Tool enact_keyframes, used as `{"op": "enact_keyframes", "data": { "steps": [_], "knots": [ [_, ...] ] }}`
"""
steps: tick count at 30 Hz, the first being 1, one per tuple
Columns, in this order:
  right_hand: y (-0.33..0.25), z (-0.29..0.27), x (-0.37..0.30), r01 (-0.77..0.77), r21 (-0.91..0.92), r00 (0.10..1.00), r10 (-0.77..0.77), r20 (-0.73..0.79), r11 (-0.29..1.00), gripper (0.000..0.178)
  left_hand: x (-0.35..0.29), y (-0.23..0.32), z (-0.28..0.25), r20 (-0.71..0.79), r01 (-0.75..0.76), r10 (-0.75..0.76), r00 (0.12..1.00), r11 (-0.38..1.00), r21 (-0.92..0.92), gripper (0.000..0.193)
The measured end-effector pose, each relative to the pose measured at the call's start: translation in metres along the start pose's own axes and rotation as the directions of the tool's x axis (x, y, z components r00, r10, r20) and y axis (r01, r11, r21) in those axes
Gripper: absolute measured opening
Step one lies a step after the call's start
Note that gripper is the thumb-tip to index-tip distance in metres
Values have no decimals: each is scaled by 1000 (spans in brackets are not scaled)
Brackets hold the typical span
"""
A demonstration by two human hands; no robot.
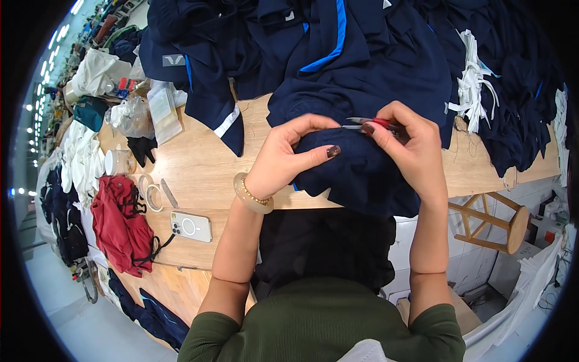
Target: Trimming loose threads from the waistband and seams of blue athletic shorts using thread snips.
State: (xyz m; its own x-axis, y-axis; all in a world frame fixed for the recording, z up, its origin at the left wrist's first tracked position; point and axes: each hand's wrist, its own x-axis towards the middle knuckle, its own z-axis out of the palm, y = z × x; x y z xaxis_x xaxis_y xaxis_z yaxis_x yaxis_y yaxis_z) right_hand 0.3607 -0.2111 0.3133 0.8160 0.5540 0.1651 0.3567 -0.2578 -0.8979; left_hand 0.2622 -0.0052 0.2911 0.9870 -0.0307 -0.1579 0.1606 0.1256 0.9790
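Note:
A navy blue garment [362,166] lies bunched in front of me, its lower part draped over the table's near edge. My left hand [280,151] holds its cloth from the left, with the index finger reaching to a fold and the thumb lower down on the fabric. In my right hand [419,148] is a small pair of thread snips [382,122] with a red handle. Their metal blades point left and lie at the fold, close to my left fingertips. Whether thread is between the blades is too small to tell.
More navy garments [241,36] with blue trim heap at the far side. White strips [473,81] lie on the right pile. A phone [190,227], tape rolls [154,197] and red cloth [120,223] are left. A wooden stool [515,229] stands below the table at right.

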Motion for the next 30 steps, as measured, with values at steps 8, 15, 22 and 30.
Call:
{"op": "enact_keyframes", "data": {
  "steps": [8, 15, 22, 30],
  "knots": [
    [21, 8, 8, -337, 334, 915, 222, 338, 881, 24, 10, -8, -2, -4, -152, 154, 988, 971, -182, 35],
    [45, 7, 8, -421, 526, 884, 205, 419, 739, 19, 16, -17, 3, -51, -254, 256, 965, 966, 53, 24],
    [52, 4, 9, -410, 542, 887, 183, 423, 734, 15, 21, -26, 15, -168, -362, 536, 827, 737, 571, 18],
    [56, 10, 11, -373, 460, 915, 238, 325, 806, 13, 21, -18, 26, -37, -409, 835, 549, 307, 859, 14]
  ]
}}
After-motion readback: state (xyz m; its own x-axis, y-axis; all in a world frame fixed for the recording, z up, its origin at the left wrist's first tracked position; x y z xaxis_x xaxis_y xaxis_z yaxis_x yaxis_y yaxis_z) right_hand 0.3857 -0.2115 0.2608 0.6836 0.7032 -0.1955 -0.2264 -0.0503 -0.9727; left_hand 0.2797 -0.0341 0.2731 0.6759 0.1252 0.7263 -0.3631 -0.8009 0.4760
